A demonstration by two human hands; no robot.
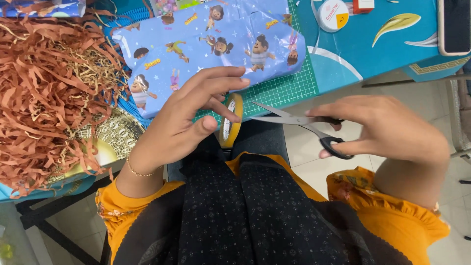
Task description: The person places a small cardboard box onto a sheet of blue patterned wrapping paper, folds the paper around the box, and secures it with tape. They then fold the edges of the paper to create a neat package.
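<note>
scissors (299,125) with blades parted in right hand (387,130), yellow tape roll (230,120) pinched by left hand (189,118), blue cartoon-wrapped parcel (211,44) on counter (382,39), brown paper shreds (49,93) beside

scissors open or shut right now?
Open. The scissors in the right hand show two blades spread in a V, tips pointing at the tape roll held by the left hand.
</note>
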